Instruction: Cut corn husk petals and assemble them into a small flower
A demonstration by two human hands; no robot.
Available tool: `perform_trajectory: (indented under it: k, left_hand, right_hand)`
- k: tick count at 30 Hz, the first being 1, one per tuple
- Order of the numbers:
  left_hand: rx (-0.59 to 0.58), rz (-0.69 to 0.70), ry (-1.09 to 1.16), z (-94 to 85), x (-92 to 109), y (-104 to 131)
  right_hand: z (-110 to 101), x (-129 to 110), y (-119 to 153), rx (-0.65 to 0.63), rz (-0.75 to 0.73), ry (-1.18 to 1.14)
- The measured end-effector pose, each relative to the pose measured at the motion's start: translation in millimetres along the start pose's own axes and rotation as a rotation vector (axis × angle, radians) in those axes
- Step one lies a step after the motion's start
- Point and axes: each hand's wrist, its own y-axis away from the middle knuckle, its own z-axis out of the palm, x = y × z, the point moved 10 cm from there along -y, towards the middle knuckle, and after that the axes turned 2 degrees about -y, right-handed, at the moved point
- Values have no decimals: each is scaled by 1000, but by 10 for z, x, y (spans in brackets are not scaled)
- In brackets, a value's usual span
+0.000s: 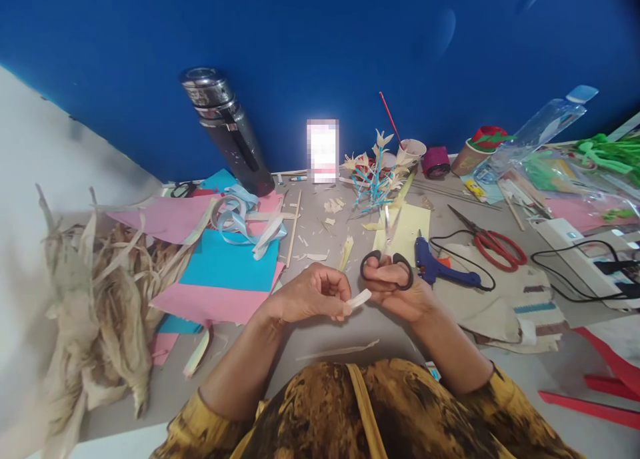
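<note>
My left hand (315,293) pinches a short, pale strip of dried husk (361,299) between thumb and fingers. The strip's free end points toward my right hand (400,300), which has its fingers through the black handles of a pair of scissors (387,244). Those blades point away from me, slightly parted, and the strip is not between them. Past the hands, small pale scraps (334,206) are scattered over the table (320,235). A bunch of pale husk flowers on blue stems (376,179) stands farther back.
Dried husks (75,305) lie left, beside pink and blue sheets (227,262) and a light blue ribbon (237,212). A dark flask (233,139) stands behind them. To the right are a blue glue gun (443,269), red-handled scissors (500,247) and a white power strip (570,242).
</note>
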Motion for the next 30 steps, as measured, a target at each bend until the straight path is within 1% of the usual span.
perform_trajectory:
  k: [2,5,7,9,11,15,16,18,21,23,26,28,30]
  left_hand:
    - [22,2,13,-31,-2,-5]
    - [72,6,31,-74,-17,-29]
    - [105,9,11,-92,-24,-44]
    - [114,15,-14,-83,-23,-53]
    - [85,17,-14,-41,-20,-53]
    - [7,14,2,33,-6,-25]
    - [-4,13,2,37,-2,-17]
    - [-8,15,10,26,11,-4]
    - [11,12,13,3,16,-6]
    - [37,5,-3,-8,4,-19]
    - [73,3,-16,-11,-22,-40]
    - [54,-2,-15,20,-41,-48]
    - [11,-6,-13,61,-51,-45]
  right_hand:
    - [-7,-89,24,-2,-69,49]
    - [68,-156,66,-14,-145,265]
    - [80,-138,72,38,-138,411]
    - [70,-100,65,93,-105,495]
    - [93,-48,49,74,-67,473]
    - [133,37,40,-66,22,228]
    - [117,24,46,-82,25,177]
    - [60,-80,64,-79,-38,147]
    - [59,-223,110,-82,-145,284]
    - [76,-201,118,-55,-122,417]
    - [77,-118,99,27,-53,557]
    - [103,-65,78,35,-23,552]
    - [135,-10,56,4,10,456]
